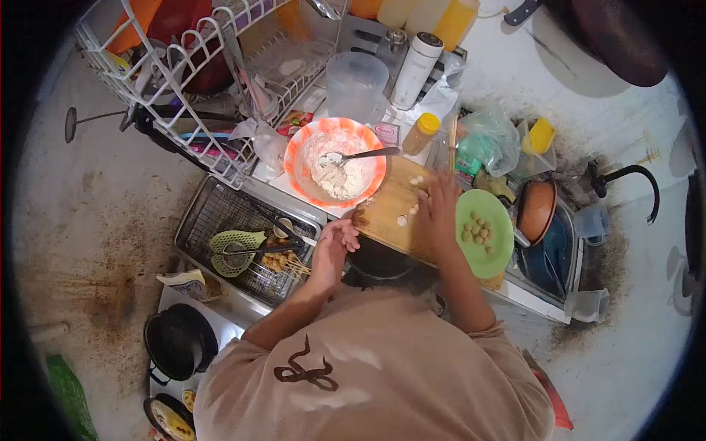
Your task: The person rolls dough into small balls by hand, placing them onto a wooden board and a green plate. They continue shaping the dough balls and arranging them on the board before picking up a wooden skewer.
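Note:
My right hand (439, 202) is over the right part of the wooden board (390, 220), fingers pointing away from me and apart, beside some small pale pieces (413, 209). What lies under its palm is hidden. At the board's left edge is my left hand (339, 241), its fingers curled; whether it holds something is too small to tell. Behind it stands an orange-and-white bowl (293, 165) of white flour mixture, with a metal spoon (371, 153) resting in it. Right of my right hand, a green plate (494, 206) carries several small brown balls (478, 231).
A wire-lined tray (202, 220) with a green strainer (229, 263) and skewers is at left. A white dish rack (176, 66) stands behind. At right is a sink (548, 257) with dishes. A yellow-capped jar (422, 132) and white bottle (418, 72) stand behind the board.

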{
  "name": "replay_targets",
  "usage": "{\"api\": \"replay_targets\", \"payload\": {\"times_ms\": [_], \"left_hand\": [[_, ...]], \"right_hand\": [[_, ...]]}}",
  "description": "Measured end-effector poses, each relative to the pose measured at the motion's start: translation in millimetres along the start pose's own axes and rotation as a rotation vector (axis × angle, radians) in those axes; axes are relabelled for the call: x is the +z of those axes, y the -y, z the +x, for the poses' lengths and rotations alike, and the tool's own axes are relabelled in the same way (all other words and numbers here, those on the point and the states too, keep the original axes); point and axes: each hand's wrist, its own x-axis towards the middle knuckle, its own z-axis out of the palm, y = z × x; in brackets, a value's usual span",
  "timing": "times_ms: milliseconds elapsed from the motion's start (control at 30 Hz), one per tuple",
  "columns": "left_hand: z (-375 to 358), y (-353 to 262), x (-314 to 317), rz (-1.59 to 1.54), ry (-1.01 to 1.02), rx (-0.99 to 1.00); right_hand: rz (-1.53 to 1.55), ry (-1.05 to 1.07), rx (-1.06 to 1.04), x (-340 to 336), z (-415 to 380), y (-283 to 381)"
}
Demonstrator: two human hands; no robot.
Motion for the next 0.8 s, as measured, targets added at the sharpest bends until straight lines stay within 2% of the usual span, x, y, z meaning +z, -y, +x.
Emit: {"api": "replay_targets", "payload": {"times_ms": [267, 467, 567, 800], "left_hand": [[-1, -1, 5, 0.030, 0.032, -0.006], [1, -3, 8, 0.042, 0.062, 0.003], [2, -2, 8, 0.035, 0.064, 0.005], [0, 0, 2, 0.002, 0.080, 0.033]], "right_hand": [[-0.196, 0.291, -0.073, -18, -31, 12], [-0.433, 0.101, 0.013, 6, -44, 26], [-0.476, 0.081, 0.039, 8, -42, 32], [-0.393, 0.093, 0.027, 17, -44, 25]]}}
